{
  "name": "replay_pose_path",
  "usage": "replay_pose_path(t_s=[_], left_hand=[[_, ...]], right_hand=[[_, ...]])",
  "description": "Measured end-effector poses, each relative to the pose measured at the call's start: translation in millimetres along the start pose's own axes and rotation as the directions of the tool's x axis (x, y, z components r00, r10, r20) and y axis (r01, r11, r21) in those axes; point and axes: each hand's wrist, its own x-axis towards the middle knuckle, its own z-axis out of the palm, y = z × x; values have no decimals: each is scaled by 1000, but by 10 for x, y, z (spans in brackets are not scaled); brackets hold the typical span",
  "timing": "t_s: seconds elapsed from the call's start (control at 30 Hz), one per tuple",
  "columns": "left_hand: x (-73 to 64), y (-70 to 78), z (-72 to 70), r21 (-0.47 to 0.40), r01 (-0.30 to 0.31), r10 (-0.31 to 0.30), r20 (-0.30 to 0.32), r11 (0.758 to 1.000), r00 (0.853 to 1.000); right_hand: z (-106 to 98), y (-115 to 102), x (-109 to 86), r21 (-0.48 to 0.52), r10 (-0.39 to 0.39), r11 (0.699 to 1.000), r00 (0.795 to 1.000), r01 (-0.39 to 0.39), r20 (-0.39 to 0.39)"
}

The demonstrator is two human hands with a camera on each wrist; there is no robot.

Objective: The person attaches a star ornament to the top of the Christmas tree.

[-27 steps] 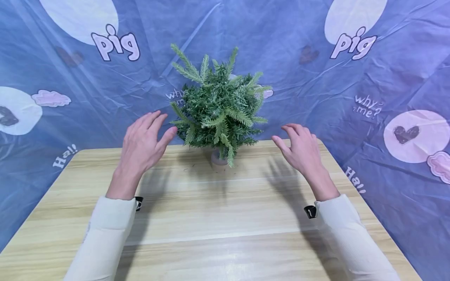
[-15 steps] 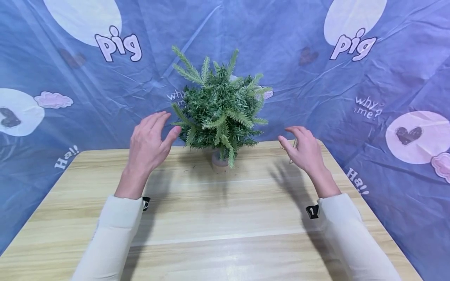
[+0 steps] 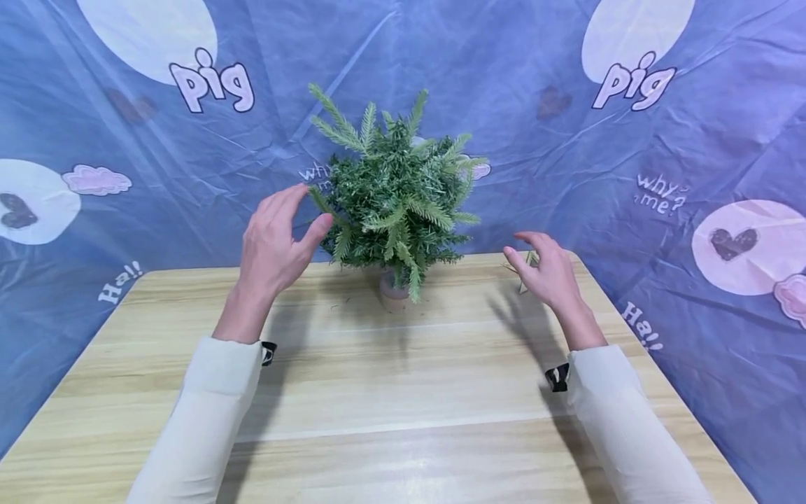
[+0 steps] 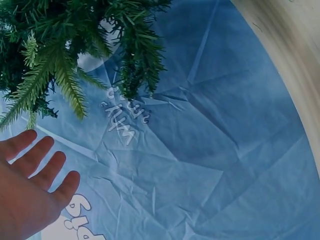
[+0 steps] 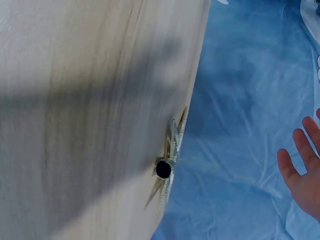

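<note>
A small artificial Christmas tree point(image 3: 397, 189) stands upright in a round base point(image 3: 395, 297) at the back of the table. Close to its left branches is my left hand point(image 3: 271, 245), fingers relaxed and holding nothing. In the left wrist view the fingers point(image 4: 46, 145) lie just beside the branch tips; whether they touch is hard to tell. My right hand point(image 3: 548, 273) hovers right of the tree, its fingers loosely bent around nothing. Partly hidden behind it is a gold star-shaped tree topper point(image 5: 172, 142) with a dark round socket, lying by the table's back edge.
The wooden table point(image 3: 403, 392) has rounded back corners. Blue printed cloth point(image 3: 504, 42) hangs behind it and along both sides. Tiny dark bits point(image 3: 340, 305) lie left of the tree's base.
My left hand has moved right and slightly up, closer to the tree. My right hand has shifted a little right, and parts of the star topper now show behind it.
</note>
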Motion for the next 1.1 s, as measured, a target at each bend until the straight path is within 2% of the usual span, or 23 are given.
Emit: replay_pose_path(t_s=[0.33,0.53,0.67,0.87,1.1], left_hand=[[160,92,1,-28,-24,25,32,999,999],[254,134,22,-64,3,0,43,998,999],[296,171,46,-88,-9,12,33,996,999],[347,245,72,-98,-24,29,53,995,998],[505,409,53,-74,-36,43,91,997,995]], right_hand=[[-17,106,63,22,63,998,997,-64,52],[-78,163,77,31,71,997,997,-72,41],[-130,201,85,48,90,995,995,-92,36],[-143,329,56,30,189,981,976,-193,104],[-216,482,60,15,240,970,966,-242,99]])
